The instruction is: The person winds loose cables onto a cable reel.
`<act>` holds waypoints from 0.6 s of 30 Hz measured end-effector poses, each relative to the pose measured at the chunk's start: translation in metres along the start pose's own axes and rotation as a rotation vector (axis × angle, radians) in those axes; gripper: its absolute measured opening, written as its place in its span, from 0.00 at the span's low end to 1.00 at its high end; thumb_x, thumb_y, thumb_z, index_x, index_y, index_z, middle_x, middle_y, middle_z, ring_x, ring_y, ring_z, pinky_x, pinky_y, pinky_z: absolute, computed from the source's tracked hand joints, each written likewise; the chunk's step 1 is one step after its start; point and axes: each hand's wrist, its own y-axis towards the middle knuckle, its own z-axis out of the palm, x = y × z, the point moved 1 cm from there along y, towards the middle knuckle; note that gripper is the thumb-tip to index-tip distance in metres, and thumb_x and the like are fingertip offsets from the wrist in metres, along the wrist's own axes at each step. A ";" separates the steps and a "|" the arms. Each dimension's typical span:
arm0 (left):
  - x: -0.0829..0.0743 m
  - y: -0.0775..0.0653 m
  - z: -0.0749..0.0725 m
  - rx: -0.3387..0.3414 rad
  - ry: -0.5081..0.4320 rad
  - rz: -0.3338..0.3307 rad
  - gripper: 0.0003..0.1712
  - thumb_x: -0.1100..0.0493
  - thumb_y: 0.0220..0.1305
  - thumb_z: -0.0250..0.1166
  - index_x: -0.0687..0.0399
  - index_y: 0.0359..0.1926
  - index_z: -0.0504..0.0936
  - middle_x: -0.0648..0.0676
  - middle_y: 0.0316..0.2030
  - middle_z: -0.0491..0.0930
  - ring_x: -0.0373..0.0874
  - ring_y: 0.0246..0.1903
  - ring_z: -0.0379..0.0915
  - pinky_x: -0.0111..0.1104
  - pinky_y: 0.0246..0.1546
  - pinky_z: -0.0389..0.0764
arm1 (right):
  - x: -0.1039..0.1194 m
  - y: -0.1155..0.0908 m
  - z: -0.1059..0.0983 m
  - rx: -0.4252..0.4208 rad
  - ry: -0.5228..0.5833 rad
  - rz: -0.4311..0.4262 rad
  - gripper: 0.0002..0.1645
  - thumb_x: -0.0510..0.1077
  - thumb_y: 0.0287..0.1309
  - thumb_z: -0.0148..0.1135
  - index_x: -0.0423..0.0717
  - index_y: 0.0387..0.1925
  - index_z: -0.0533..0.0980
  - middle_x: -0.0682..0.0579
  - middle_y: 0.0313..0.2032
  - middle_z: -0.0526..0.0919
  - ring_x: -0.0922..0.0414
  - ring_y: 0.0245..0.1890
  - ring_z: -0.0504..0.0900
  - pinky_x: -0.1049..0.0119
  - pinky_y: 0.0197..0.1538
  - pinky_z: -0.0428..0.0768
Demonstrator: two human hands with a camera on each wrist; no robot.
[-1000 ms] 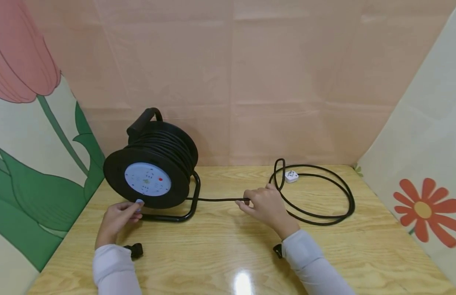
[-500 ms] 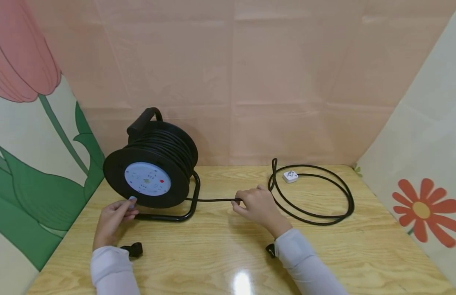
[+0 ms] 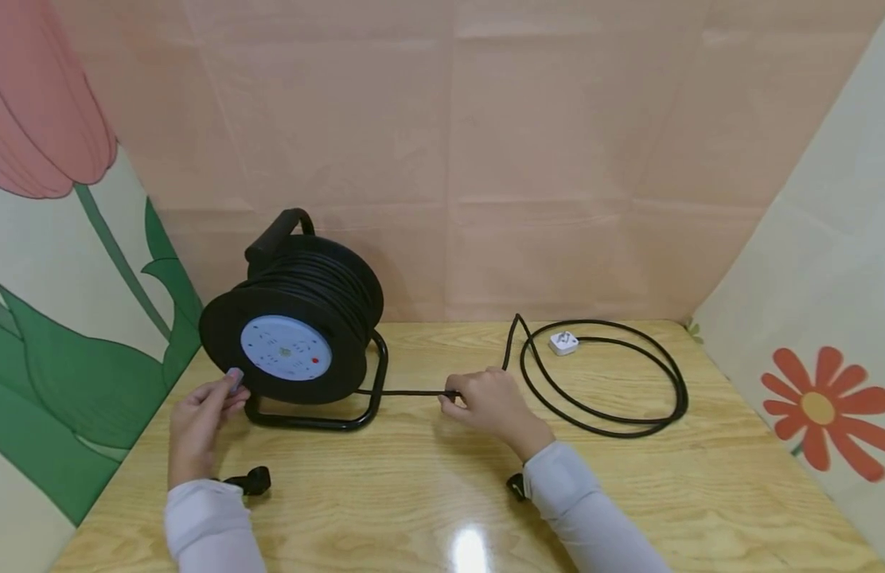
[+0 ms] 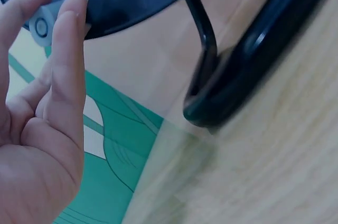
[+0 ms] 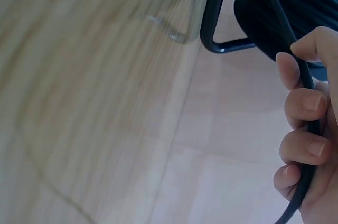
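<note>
A black cable reel [image 3: 309, 278] with a pale blue socket panel [image 3: 286, 348] stands at the left of the table on its tubular frame [image 3: 328, 424]. My left hand [image 3: 199, 418] pinches the small grey-blue crank knob [image 4: 42, 26] at the lower left of the reel's front disc. From the reel's base a black cable [image 3: 410, 392] runs right, and my right hand [image 3: 494, 404] grips it. In the right wrist view the fingers [image 5: 303, 147] curl round the cable. Beyond that hand the cable bends up and lies in loops [image 3: 650, 426], ending at a white plug [image 3: 563, 343].
The wooden table [image 3: 385, 501] meets a pinkish backdrop [image 3: 450, 159] behind the reel. Floral panels [image 3: 829, 410] flank both sides. Black wrist-camera pieces [image 3: 255, 481] show beside the sleeves.
The crank knob and my left hand have moved left and slightly up, and the socket panel has rotated. My right hand has shifted left toward the reel with the cable; its upright loop has opened leftward.
</note>
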 end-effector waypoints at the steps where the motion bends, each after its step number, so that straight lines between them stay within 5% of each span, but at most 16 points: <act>1: -0.001 0.000 0.000 -0.011 -0.007 0.005 0.08 0.54 0.62 0.73 0.53 0.33 0.89 0.49 0.29 0.86 0.38 0.31 0.84 0.26 0.39 0.84 | 0.001 0.001 0.001 0.008 0.015 -0.002 0.08 0.51 0.59 0.65 0.55 0.26 0.82 0.63 0.18 0.81 0.68 0.12 0.59 0.70 0.19 0.64; 13: -0.017 -0.005 0.007 -0.068 -0.181 0.046 0.10 0.57 0.57 0.77 0.58 0.37 0.90 0.51 0.31 0.87 0.39 0.30 0.85 0.28 0.41 0.83 | 0.012 0.013 0.015 0.105 0.057 0.039 0.09 0.52 0.67 0.61 0.56 0.33 0.82 0.64 0.24 0.82 0.68 0.15 0.66 0.70 0.19 0.69; 18: -0.022 -0.007 0.010 -0.099 -0.223 0.040 0.10 0.58 0.55 0.78 0.59 0.36 0.90 0.52 0.31 0.87 0.40 0.30 0.85 0.28 0.39 0.84 | 0.016 0.016 0.017 0.135 0.069 0.052 0.08 0.50 0.66 0.58 0.57 0.32 0.81 0.66 0.20 0.77 0.67 0.14 0.63 0.70 0.18 0.64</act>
